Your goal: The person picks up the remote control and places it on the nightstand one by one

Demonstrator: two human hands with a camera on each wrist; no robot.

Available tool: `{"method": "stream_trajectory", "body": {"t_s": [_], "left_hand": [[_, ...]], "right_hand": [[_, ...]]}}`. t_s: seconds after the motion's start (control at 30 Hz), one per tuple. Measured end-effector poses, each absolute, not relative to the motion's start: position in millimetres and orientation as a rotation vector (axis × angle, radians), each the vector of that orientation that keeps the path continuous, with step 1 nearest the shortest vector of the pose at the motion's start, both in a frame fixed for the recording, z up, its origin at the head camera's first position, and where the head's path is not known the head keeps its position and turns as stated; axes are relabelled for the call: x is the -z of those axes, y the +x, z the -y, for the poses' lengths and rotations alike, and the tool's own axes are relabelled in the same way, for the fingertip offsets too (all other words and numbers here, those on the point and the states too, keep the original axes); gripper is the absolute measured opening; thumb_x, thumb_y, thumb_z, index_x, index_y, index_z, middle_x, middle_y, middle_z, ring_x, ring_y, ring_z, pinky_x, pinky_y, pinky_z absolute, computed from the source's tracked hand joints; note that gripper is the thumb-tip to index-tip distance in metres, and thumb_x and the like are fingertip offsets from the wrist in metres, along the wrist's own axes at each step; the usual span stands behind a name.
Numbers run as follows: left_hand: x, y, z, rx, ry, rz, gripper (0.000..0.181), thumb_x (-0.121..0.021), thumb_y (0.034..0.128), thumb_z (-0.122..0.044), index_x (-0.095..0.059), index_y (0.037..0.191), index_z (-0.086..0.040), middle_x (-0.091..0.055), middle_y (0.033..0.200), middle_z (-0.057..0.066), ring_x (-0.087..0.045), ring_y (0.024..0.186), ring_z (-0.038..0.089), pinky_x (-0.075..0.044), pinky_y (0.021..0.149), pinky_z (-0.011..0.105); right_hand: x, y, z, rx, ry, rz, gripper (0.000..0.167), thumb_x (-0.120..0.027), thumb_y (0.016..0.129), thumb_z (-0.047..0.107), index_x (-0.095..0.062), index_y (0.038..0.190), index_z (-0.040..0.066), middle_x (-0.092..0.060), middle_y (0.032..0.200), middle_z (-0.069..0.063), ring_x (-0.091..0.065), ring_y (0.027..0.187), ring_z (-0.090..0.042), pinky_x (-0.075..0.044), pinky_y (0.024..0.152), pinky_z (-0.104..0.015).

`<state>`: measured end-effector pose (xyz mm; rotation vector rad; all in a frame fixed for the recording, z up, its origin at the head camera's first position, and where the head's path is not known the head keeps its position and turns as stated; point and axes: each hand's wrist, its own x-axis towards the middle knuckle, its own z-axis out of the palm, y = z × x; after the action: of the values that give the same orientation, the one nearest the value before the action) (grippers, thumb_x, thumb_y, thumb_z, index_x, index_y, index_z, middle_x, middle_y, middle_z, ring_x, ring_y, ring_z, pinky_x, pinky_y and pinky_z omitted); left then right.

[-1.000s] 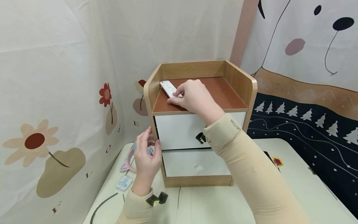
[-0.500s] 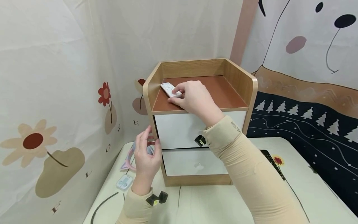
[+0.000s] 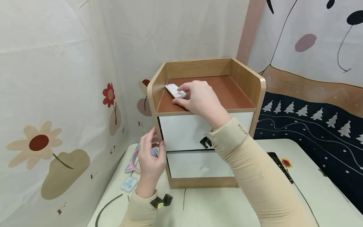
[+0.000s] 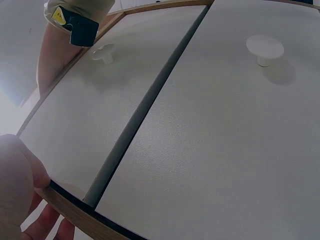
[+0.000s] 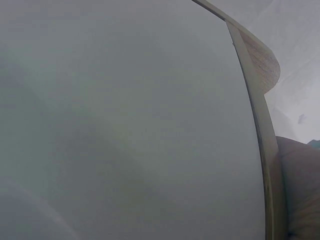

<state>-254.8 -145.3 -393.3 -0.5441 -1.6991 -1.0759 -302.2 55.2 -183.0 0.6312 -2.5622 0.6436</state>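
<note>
A small wooden cabinet [image 3: 202,182] with two white drawers stands on the pale table. On its brown top, near the left side wall, is a white phone [image 3: 173,89]. My right hand [image 3: 199,97] reaches over the front edge and pinches the phone's near end between thumb and fingers; its underside is hidden. At the cabinet's left side is my left hand [image 3: 152,159], fingers along the outer panel and thumb by the front edge. The left wrist view shows the thumb of that hand [image 4: 20,185] near the panel edge, with fingertips beyond it. Both drawers [image 4: 200,140] are closed.
Left of the cabinet lie pastel cat-ear headphones [image 3: 132,160], earphones in a clear case [image 3: 129,183] and a dark cable [image 3: 107,205]. A black remote control [image 3: 280,167] lies to the right. Raised wooden walls [image 3: 246,80] border the cabinet top.
Both hands keep nearly the same places on the phone and cabinet. The head view has shifted slightly, and more of the black remote control shows beside the right arm.
</note>
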Motion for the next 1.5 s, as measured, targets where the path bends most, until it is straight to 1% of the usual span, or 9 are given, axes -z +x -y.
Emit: {"method": "stream_trajectory", "body": {"t_s": [0.23, 0.43, 0.57, 0.7, 0.87, 1.03, 1.13, 1.37, 1.5], "left_hand": [[395, -254, 144, 1.08, -0.538, 1.701, 0.059, -0.066, 0.0964, 0.012, -0.056, 0.154, 0.004, -0.063, 0.129, 0.026, -0.069, 0.106, 0.032, -0.058, 0.09, 0.01], [394, -255, 143, 1.042, -0.557, 1.676, 0.06, -0.067, 0.0954, 0.013, -0.056, 0.154, 0.004, -0.064, 0.128, 0.028, -0.07, 0.104, 0.033, -0.06, 0.088, 0.013], [392, -256, 144, 1.045, -0.553, 1.684, 0.06, -0.067, 0.0959, 0.012, -0.056, 0.154, 0.004, -0.064, 0.129, 0.027, -0.07, 0.104, 0.032, -0.06, 0.088, 0.013], [393, -256, 144, 1.048, -0.555, 1.677, 0.06, -0.066, 0.0957, 0.012, -0.056, 0.154, 0.004, -0.064, 0.129, 0.028, -0.07, 0.104, 0.033, -0.059, 0.089, 0.012], [393, -256, 143, 1.046, -0.562, 1.665, 0.06, -0.066, 0.0954, 0.013, -0.056, 0.154, 0.005, -0.064, 0.128, 0.029, -0.07, 0.104, 0.034, -0.059, 0.089, 0.012], [393, -255, 143, 1.056, -0.56, 1.677, 0.059, -0.066, 0.0958, 0.013, -0.056, 0.153, 0.005, -0.063, 0.129, 0.029, -0.069, 0.105, 0.033, -0.058, 0.09, 0.011], [393, -254, 142, 1.061, -0.563, 1.684, 0.059, -0.066, 0.0956, 0.014, -0.056, 0.153, 0.006, -0.063, 0.129, 0.028, -0.069, 0.105, 0.032, -0.058, 0.091, 0.01], [392, -255, 142, 1.055, -0.575, 1.675, 0.06, -0.067, 0.0956, 0.014, -0.056, 0.154, 0.006, -0.063, 0.129, 0.03, -0.069, 0.105, 0.034, -0.059, 0.089, 0.012], [393, -256, 143, 1.053, -0.568, 1.669, 0.06, -0.067, 0.0952, 0.014, -0.056, 0.154, 0.005, -0.063, 0.129, 0.029, -0.069, 0.106, 0.033, -0.059, 0.089, 0.012]], "right_hand": [[186, -296, -58, -0.632, 0.665, 2.506, 0.05, -0.086, 0.096, 0.044, -0.078, 0.135, 0.015, -0.079, 0.121, -0.007, -0.07, 0.107, -0.025, -0.059, 0.094, -0.043], [198, -285, -65, -0.687, 0.704, 2.315, 0.054, -0.086, 0.096, 0.042, -0.074, 0.138, 0.01, -0.075, 0.106, -0.008, -0.066, 0.093, -0.025, -0.057, 0.083, -0.042], [213, -278, -74, -0.758, 0.778, 2.087, 0.052, -0.088, 0.095, 0.035, -0.074, 0.136, 0.006, -0.077, 0.109, -0.012, -0.071, 0.087, -0.023, -0.061, 0.079, -0.039], [229, -270, -87, -0.826, 0.856, 1.894, 0.046, -0.089, 0.094, 0.027, -0.076, 0.133, 0.006, -0.078, 0.11, -0.015, -0.075, 0.086, -0.023, -0.065, 0.081, -0.037], [247, -258, -104, -0.872, 0.864, 1.764, 0.042, -0.089, 0.094, 0.021, -0.077, 0.131, 0.005, -0.079, 0.112, -0.017, -0.074, 0.095, -0.026, -0.064, 0.09, -0.03], [265, -247, -118, -0.902, 0.865, 1.638, 0.043, -0.081, 0.102, 0.035, -0.078, 0.125, -0.001, -0.08, 0.115, -0.018, -0.074, 0.1, -0.03, -0.058, 0.101, -0.018], [275, -239, -125, -0.913, 0.874, 1.582, 0.049, -0.075, 0.105, 0.042, -0.079, 0.121, -0.004, -0.081, 0.113, -0.019, -0.073, 0.098, -0.03, -0.056, 0.102, -0.016], [300, -226, -145, -0.914, 0.836, 1.516, 0.05, -0.076, 0.104, 0.044, -0.08, 0.114, -0.005, -0.08, 0.105, -0.022, -0.073, 0.095, -0.027, -0.057, 0.102, -0.014], [320, -228, -163, -0.93, 0.761, 1.509, 0.057, -0.074, 0.104, 0.049, -0.08, 0.111, -0.008, -0.079, 0.102, -0.025, -0.073, 0.096, -0.016, -0.056, 0.1, -0.011]]}}
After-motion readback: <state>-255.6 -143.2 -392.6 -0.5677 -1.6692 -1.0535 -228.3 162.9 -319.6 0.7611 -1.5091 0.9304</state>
